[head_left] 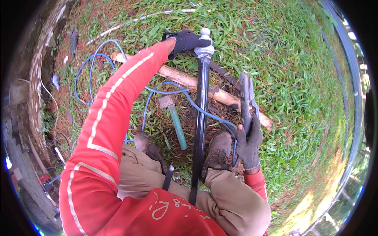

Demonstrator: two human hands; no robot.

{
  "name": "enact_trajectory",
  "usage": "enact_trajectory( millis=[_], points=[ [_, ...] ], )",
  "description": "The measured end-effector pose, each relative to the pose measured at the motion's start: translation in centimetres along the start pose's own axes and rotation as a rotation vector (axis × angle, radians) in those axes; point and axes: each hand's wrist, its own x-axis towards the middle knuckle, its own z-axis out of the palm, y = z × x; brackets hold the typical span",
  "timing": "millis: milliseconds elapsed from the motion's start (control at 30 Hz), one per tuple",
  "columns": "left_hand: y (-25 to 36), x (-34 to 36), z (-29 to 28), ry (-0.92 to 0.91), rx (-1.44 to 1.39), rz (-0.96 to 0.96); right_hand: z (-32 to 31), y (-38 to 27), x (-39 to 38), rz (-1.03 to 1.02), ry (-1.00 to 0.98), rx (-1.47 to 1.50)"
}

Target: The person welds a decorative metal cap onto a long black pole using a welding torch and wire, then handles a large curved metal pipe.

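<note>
Over grass [275,59]: L hand [189,41] wrapped on black pole [201,118] near top knob [205,31], R hand [250,141] clenched round dark tool [245,98]; pole prob. stiff, heavy, best gripped high.

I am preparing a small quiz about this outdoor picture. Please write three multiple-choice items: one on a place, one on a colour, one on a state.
1. Where does the hammer with the teal handle lie?
A. On the grass between the two boots
B. On the pale wooden log
C. In the right hand

2. What colour is the thin hose looped on the grass?
A. Yellow
B. Blue
C. White

3. What is the gloved left hand doing?
A. Hanging free
B. Resting on the knee
C. Gripping the top of the upright black pole

Answers: 1 A, it rests on the ground between the brown boots, below the log. 2 B, the loops are blue. 3 C, the dark glove closes beside the pole's grey knob.
</note>
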Motion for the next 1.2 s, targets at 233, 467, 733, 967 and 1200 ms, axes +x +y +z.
enact_trajectory(
  millis=[233,467,733,967,1200],
  points=[
    [-4.9,0.2,-5.9,-0.115,0.491,0.293,-2.9,-3.5,2.9,-0.328,-0.272,-0.487],
    [-10.5,-11.5,0.1,-0.333,0.423,0.632,-2.9,-10.0,9.6,-0.483,-0.440,-0.724],
    [-1.4,-19.4,13.1,-0.479,-1.081,0.074,-0.2,-14.6,11.3,-0.485,-0.537,-0.920],
    [0.5,-20.2,13.7,-0.675,-1.682,-0.098,1.5,-16.4,10.1,-0.456,-0.561,-0.955],
    [0.7,-20.6,12.8,-0.574,-1.662,-0.167,2.6,-17.2,9.6,-0.389,-0.567,-1.027]
  ],
)
